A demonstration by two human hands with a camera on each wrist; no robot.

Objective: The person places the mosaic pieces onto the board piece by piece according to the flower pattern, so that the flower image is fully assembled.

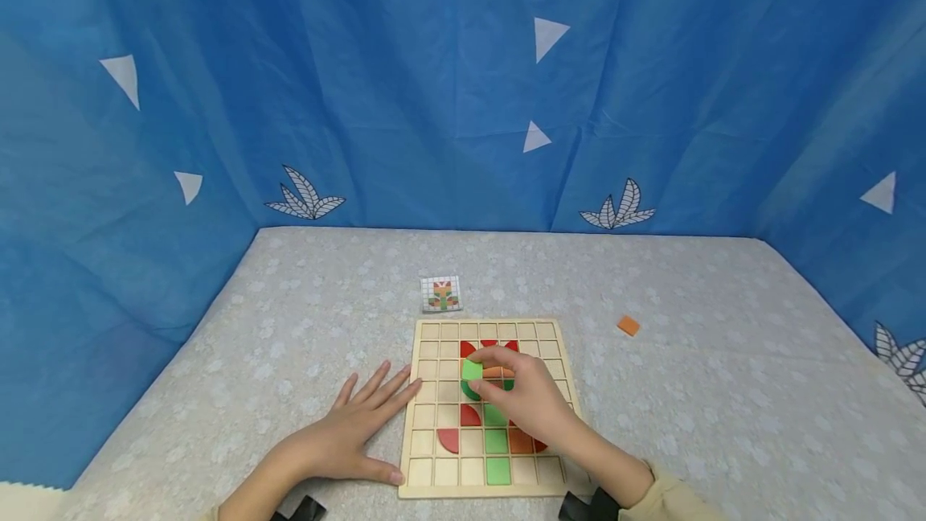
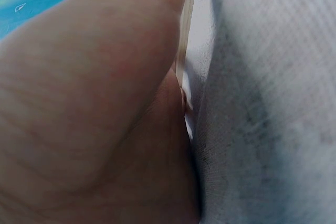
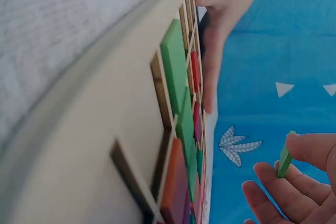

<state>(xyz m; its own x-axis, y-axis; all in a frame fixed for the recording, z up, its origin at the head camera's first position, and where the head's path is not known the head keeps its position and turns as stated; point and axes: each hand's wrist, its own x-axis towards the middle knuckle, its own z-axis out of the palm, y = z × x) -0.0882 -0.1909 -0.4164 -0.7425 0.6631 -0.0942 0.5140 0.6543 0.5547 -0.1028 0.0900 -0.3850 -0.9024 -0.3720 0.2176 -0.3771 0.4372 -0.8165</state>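
A light green square tile (image 1: 473, 369) is pinched between the thumb and fingers of my right hand (image 1: 531, 404), above the wooden grid board (image 1: 423, 472). The right wrist view shows this tile (image 3: 284, 161) edge-on, held clear of the board. Red, green and orange pieces sit in the board's cells; my right hand hides some of them. My left hand (image 1: 343, 436) lies with fingers spread at the board's left side, its thumb and fingertips touching the edge. In the left wrist view, the palm (image 2: 89, 87) fills much of the picture.
Behind the board lies a small card (image 1: 440, 284) with a coloured grid pattern. An orange square tile (image 1: 628, 326) rests on the pale patterned tablecloth (image 1: 709, 328), right of the board. Blue cloth (image 1: 448, 87) hangs around the table's back and sides.
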